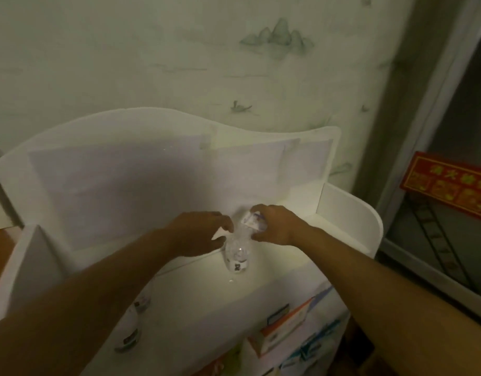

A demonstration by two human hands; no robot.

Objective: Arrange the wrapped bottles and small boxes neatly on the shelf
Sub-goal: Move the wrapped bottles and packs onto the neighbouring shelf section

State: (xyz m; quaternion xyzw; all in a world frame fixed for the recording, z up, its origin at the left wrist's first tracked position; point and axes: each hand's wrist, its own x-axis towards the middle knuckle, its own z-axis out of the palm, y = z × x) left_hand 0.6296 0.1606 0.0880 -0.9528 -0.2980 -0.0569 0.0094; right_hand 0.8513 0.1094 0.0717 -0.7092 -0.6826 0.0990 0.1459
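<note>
Wrapped bottle [237, 252] upright, neck upward

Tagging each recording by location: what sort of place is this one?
Probably a small shop or a stockroom, dimly lit. A white display shelf stands against a wall papered with mountains; boxes sit on a lower tier, and both hands set a wrapped bottle on top.

Bottle [237, 253] on shelf [274, 283], boxes [285, 329] below.
</note>
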